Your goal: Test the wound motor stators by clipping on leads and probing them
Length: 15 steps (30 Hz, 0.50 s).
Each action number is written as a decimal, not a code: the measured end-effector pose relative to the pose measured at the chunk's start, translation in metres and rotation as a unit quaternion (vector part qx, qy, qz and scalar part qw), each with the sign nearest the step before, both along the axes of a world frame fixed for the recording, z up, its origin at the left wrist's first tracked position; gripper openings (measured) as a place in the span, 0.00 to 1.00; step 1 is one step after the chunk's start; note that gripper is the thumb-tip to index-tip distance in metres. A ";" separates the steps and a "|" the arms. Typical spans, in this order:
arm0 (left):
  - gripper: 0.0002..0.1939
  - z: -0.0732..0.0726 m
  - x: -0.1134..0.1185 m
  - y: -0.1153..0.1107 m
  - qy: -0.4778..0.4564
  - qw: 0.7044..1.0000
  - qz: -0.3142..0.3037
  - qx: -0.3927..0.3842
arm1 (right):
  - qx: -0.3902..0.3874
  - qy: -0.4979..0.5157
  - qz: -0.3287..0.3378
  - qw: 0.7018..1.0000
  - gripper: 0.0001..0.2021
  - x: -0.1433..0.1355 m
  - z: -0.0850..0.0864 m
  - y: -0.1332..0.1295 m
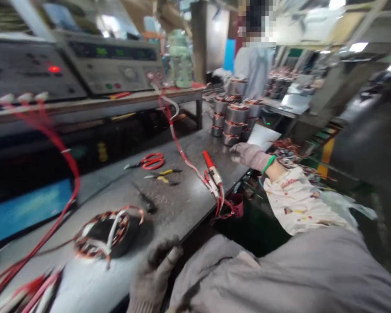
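Observation:
My left hand, in a dirty grey glove, is at the bench's front edge with loosely curled fingers and the thumb apart; nothing shows in it. Just beyond it on the left lies a motor stator with copper windings and white lacing. My right hand, gloved with a green band at the wrist, reaches forward over the bench edge. Its fingers are stretched out, somewhat blurred, and hold nothing visible. Close in front of it stand stacked stators. Red and white test probes lie to its left.
Red-handled scissors, yellow-handled cutters and a dark tool lie on the metal bench. Test instruments and a green bottle occupy the shelf. Red leads hang at left. A person stands beyond the stacks.

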<state>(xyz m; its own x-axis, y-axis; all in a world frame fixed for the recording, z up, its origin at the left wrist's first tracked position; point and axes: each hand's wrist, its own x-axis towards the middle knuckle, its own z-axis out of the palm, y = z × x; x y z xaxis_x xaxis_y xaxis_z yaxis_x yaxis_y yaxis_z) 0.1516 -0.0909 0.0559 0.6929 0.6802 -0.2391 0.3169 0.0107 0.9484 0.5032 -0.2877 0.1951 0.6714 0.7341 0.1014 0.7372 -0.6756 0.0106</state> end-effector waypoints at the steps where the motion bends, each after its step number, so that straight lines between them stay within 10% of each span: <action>1: 0.21 0.004 -0.007 -0.002 -0.008 1.000 -0.011 0.023 | -0.029 0.026 0.069 0.997 0.13 -0.014 -0.015 0.028; 5: 0.16 0.016 -0.035 -0.001 -0.014 0.994 -0.044 0.100 | -0.081 0.076 0.346 0.932 0.14 -0.090 -0.054 0.131; 11: 0.15 0.000 -0.076 0.016 -0.013 0.989 0.101 0.112 | 0.034 0.015 0.672 0.740 0.17 -0.197 -0.062 0.247; 15: 0.17 -0.005 -0.088 0.045 -0.066 0.957 0.221 0.174 | 0.000 0.123 0.599 0.791 0.07 -0.224 -0.063 0.291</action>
